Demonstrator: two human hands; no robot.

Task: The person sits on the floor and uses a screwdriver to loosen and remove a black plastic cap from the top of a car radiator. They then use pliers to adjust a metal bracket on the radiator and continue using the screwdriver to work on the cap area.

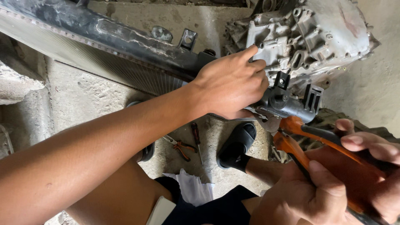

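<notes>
Left hand (pixel 231 85) clenched, bracing the radiator (pixel 104 46); right hand (pixel 329 183) grasping orange pliers (pixel 300 137) at its bracket (pixel 287 100); firm squeeze seems due.

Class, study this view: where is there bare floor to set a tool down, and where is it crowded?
Bare concrete floor lies below the radiator, left of the small pliers and screwdriver. Crowded: around the left hand, right hand, orange-handled pliers and metal housing.
</notes>
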